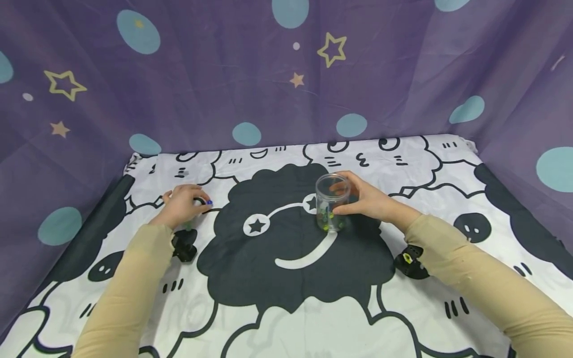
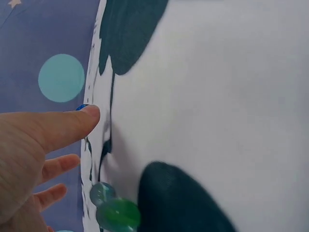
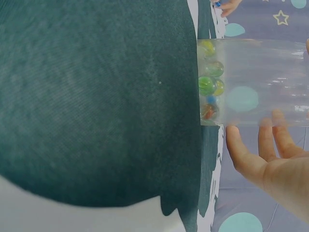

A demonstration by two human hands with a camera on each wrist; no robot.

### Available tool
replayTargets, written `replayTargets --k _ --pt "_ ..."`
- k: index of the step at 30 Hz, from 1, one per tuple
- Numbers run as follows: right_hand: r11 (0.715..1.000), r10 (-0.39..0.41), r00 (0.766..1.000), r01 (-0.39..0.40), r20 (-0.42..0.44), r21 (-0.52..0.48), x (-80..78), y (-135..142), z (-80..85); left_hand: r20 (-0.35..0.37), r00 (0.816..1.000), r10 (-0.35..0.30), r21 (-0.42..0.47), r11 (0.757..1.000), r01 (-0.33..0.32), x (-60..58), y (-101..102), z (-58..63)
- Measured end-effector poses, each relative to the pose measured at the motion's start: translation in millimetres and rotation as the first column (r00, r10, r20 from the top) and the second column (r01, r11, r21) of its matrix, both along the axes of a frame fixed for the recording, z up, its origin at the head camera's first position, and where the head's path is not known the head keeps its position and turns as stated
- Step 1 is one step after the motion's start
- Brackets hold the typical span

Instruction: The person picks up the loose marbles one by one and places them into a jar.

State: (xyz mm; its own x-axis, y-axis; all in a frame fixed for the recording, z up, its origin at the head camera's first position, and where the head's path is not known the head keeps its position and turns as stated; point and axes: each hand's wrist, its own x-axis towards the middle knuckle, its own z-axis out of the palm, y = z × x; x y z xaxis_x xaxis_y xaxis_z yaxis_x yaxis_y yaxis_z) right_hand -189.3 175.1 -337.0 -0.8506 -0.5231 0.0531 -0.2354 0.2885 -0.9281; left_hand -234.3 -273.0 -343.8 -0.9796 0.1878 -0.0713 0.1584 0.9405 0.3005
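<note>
gripping the clear jar (image 1: 326,199) of marbles (image 3: 207,86) on the printed cloth (image 1: 304,328) with our right hand (image 1: 364,200), we pinch a small blue piece (image 1: 209,202) in our left hand (image 1: 181,205), well apart.

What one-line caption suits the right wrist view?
Right-hand grip on a clear jar, colorful marbles gathered at its base.

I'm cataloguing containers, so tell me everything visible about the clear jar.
The clear jar is a straight-sided, transparent cylinder with a round rim, apparently plastic. It stands upright on a black patch of the patterned cloth, slightly right of the head view's middle. Marbles, green and yellow with touches of blue and orange, lie at its bottom. The right-hand grip holds its side, thumb and fingers around it.
</note>
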Motion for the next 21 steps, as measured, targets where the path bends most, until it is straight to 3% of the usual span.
replayTargets --k 21 --pt "1.000 -0.013 0.999 0.012 0.048 0.017 0.6 -1.3 2.8 -0.090 0.994 -0.064 0.004 0.998 0.064 7.1 27.9 17.6"
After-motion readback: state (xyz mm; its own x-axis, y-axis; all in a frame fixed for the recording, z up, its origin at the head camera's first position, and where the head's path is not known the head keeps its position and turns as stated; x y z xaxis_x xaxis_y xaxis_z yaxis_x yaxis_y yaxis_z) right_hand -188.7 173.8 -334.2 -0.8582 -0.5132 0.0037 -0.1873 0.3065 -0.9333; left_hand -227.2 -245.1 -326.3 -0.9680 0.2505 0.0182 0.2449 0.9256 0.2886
